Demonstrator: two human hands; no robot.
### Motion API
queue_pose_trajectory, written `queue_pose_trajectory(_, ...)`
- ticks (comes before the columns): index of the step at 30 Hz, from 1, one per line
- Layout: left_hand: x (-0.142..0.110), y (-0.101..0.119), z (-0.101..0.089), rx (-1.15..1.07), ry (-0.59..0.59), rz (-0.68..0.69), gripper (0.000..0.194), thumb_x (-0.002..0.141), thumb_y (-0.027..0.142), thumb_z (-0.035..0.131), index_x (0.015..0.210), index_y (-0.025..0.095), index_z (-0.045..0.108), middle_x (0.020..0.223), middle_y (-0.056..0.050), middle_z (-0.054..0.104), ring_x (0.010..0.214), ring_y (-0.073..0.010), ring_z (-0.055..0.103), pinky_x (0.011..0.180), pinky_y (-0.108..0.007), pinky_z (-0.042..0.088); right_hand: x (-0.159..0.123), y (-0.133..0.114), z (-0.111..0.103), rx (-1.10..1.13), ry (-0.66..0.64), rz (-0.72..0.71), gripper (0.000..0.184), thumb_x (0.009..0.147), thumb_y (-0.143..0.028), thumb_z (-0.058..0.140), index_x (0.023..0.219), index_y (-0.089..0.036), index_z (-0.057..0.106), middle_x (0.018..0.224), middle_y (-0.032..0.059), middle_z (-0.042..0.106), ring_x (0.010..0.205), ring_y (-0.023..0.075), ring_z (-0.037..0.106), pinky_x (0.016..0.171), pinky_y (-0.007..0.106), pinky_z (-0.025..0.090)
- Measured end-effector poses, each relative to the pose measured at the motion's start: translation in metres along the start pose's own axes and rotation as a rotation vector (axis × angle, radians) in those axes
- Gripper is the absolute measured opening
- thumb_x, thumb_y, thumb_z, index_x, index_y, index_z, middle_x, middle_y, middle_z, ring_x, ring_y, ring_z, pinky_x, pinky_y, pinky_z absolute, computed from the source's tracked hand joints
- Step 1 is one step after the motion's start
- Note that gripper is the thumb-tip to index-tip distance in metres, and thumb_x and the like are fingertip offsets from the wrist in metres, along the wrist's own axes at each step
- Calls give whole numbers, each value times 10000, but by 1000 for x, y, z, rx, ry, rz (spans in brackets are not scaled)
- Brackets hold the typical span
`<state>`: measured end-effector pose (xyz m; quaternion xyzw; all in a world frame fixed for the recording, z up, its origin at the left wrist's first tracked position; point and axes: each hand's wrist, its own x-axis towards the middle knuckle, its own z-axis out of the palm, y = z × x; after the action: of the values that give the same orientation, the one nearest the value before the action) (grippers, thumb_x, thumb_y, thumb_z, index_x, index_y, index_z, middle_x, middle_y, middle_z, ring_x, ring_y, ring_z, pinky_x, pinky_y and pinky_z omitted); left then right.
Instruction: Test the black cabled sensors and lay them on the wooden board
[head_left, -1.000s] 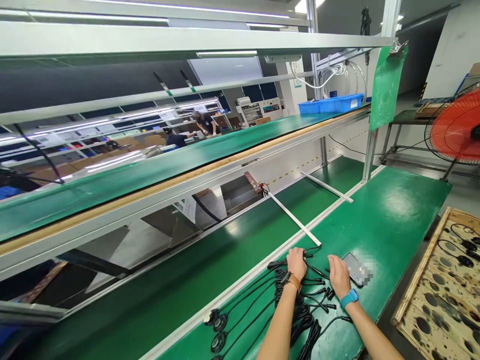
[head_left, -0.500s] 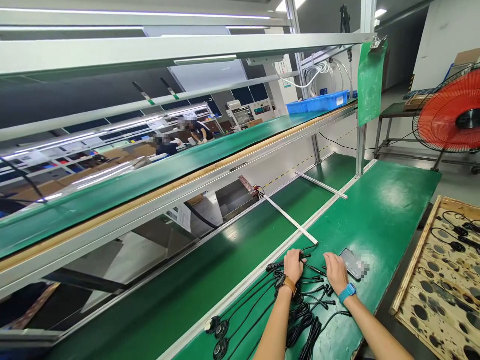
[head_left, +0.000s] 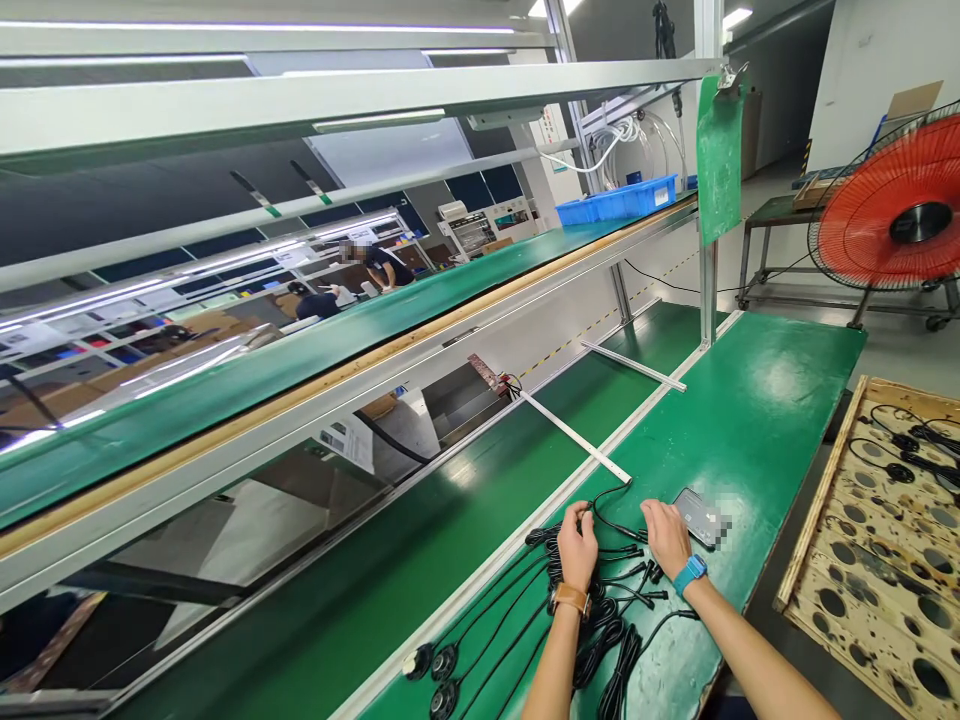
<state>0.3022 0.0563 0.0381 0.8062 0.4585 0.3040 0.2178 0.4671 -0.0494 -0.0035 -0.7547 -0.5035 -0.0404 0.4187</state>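
Observation:
My left hand (head_left: 577,548), with a brown-strapped watch, is closed with its fingers curled above bundled black cables (head_left: 607,640). Whatever may be in its fingers is hidden. A thin black cable (head_left: 616,526) loops past its thumb from the end of a white strip (head_left: 574,437) and runs toward my right hand (head_left: 667,535). That hand wears a blue watch, and its fingers are bent together beside the cable's end; I cannot make out what they hold. Round black pieces (head_left: 444,662) on cables lie at the lower left. A phone (head_left: 697,518) rests just right of my right hand.
The green bench top (head_left: 757,400) extends to the far right. A wooden board with round holes (head_left: 877,560) stands at the right, bearing several cabled pieces. A red fan (head_left: 877,220) is behind it. Blue bins (head_left: 619,203) sit on the upper shelf. Two people work in the background.
My left hand has pulled back slightly and turned, and the cable by it now shows as a loose loop. My right hand stays beside the cable. The view has swung to the right.

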Motion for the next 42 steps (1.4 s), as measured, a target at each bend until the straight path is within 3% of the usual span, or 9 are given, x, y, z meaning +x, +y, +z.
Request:
queue_pose_trajectory(6,-29,18,-2,-66,-230,228,220,946,314,530,935,237,736,915,-53,734,922,-201,650,905,-364,480,0,-5,-5,37,-20,-34,407,1080,-345,277,1003,-189,645,842,59,702,742,193,589,735,311,360)
queue_pose_trajectory(14,-25,22,-2,-59,-339,287,233,947,294,532,929,239,757,883,-64,716,935,-219,614,902,-385,446,-2,-12,-9,61,-44,-80,427,1072,-348,263,1026,-210,665,840,70,699,760,198,598,738,316,388)
queue_pose_trajectory(23,-26,26,-2,-13,-361,285,216,942,302,549,936,246,757,899,-58,716,952,-220,606,913,-391,433,-3,-13,-6,64,-80,-109,392,1061,-336,307,989,-223,675,797,57,693,723,183,593,729,299,373)
queue_pose_trajectory(42,-34,25,8,-12,-272,349,198,943,290,566,932,258,761,897,-66,732,941,-224,614,868,-378,433,-5,-8,-2,18,-182,-166,380,1068,-317,270,1005,-230,635,754,23,704,657,177,610,634,271,336)
